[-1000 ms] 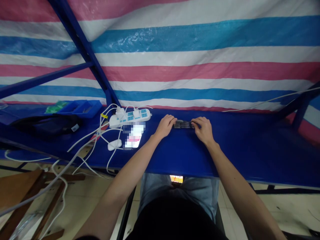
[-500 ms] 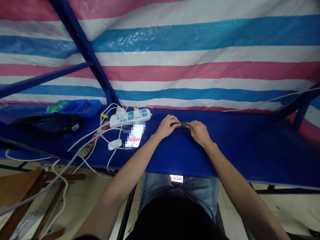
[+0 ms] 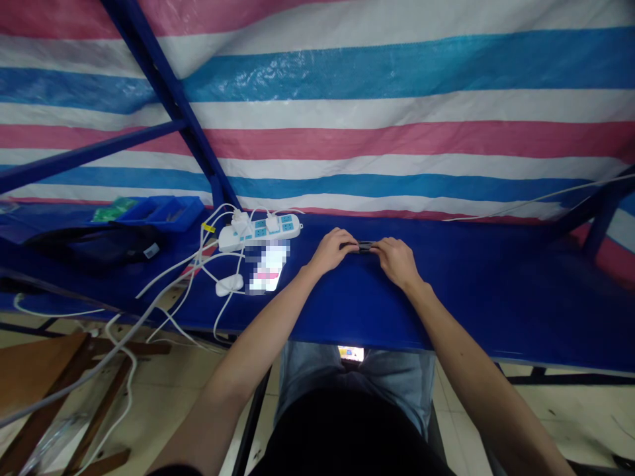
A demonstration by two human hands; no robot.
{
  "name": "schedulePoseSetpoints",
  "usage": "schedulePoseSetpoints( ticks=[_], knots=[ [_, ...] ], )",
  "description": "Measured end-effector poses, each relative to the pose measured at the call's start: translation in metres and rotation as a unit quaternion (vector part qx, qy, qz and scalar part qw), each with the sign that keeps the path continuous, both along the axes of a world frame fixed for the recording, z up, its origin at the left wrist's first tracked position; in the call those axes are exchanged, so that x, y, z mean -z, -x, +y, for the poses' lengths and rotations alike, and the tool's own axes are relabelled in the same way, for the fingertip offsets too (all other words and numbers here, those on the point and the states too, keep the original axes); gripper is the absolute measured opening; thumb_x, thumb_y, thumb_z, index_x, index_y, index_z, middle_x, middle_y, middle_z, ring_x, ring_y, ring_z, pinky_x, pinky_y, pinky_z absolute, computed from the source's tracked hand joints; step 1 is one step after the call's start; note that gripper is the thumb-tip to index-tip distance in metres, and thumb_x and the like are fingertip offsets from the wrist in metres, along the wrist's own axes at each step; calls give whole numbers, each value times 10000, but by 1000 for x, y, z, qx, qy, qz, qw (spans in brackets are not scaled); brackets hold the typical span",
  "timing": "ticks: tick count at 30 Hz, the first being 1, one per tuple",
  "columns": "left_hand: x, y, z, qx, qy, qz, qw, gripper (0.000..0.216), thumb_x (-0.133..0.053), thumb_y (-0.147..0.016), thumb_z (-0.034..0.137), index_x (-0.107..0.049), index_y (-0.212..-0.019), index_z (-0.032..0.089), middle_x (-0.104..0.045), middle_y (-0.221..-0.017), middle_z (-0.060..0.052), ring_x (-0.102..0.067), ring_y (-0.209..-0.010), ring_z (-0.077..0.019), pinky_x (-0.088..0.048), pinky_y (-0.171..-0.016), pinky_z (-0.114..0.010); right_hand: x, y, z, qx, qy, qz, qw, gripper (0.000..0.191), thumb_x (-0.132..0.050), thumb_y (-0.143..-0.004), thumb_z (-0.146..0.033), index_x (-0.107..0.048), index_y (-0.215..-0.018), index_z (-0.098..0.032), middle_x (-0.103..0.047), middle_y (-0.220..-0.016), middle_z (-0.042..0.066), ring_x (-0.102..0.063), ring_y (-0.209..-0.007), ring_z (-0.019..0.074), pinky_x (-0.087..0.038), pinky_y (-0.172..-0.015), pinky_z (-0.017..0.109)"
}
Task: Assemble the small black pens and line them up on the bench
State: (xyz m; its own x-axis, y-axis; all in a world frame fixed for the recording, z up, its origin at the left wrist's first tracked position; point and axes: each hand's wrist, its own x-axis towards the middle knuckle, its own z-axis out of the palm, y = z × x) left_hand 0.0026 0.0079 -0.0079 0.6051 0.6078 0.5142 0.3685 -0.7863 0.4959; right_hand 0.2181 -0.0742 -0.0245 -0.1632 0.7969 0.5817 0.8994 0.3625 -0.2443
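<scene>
Fingers (image 3: 344,235) of the left hand (image 3: 329,251) and right hand (image 3: 397,258) pinch opposite ends of a slim, dark, pale-streaked bundle (image 3: 365,247).

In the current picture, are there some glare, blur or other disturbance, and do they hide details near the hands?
In the head view, small glints show on the striped sheet; pixel blocks cover part of the lit screen on the blue table; the dark items between left hand and right hand look soft, their details too small to tell.
</scene>
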Motion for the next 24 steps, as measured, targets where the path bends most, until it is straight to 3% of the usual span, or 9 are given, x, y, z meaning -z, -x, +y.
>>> schedulePoseSetpoints(
  ticks=[3, 6, 8, 11, 13, 20, 24],
  knots=[
    [-2, 1, -2, -3, 11, -19, 1000, 73, -789, -898, 289, -779, -941, 230, -748, -1009, -43, -640, -987, -224, -510, -953, -419, 1, 1, 0, 4, 18, -8, 1000, 317, -451, -1066, -289, -727, -934, -208, -711, -860, 89, -599, -806, 242, -404, -744, 376],
    [-5, 0, -6, -6, 21, -11, 1000, 211, -801, -890, 334, -765, -1075, 239, -747, -1047, -47, -630, -1027, -230, -497, -969, -414, -1, 2, -1, -18, 1, 27, 999, 247, -499, -1048, -313, -720, -1000, -215, -716, -925, 96, -603, -871, 259, -434, -777, 384],
    [-7, -1, -8, 0, 24, 14, 1000, 220, -694, -976, 368, -748, -1142, 235, -747, -1063, -49, -616, -1039, -227, -486, -962, -398, -3, 2, -2, -28, -17, 49, 998, 205, -523, -1034, -306, -709, -1041, -223, -716, -979, 100, -602, -923, 270, -455, -812, 393],
    [-5, -2, -6, 13, 25, 55, 998, 300, -511, -1073, 335, -767, -988, 204, -750, -980, -50, -619, -963, -215, -478, -922, -379, -6, 2, -4, -26, -27, 53, 998, 184, -530, -1025, -289, -701, -1047, -225, -712, -1005, 103, -597, -945, 276, -458, -828, 398],
    [-2, -2, -4, 12, 23, 62, 998, 299, -537, -1062, 325, -771, -924, 200, -753, -940, -48, -627, -922, -211, -479, -900, -371, -6, 3, -4, -24, -22, 43, 999, 185, -534, -1027, -292, -704, -1021, -219, -715, -982, 101, -597, -927, 271, -443, -810, 390],
    [1, 0, -1, 1, -13, 41, 999, 179, -677, -988, 352, -805, -994, 228, -756, -935, -48, -639, -900, -213, -483, -853, -374, -3, 4, 0, 6, 17, 15, 1000, 308, -478, -1058, -307, -732, -912, -211, -738, -878, 83, -627, -820, 237, -386, -740, 368],
    [-3, 0, -6, 0, -35, 38, 999, 211, -658, -1000, 374, -800, -1004, 217, -762, -953, -54, -645, -920, -220, -479, -884, -397, -7, 0, -2, 13, 17, 65, 998, 362, -524, -1037, -440, -765, -866, -232, -736, -807, 78, -633, -787, 238, -402, -753, 371]
  ],
)
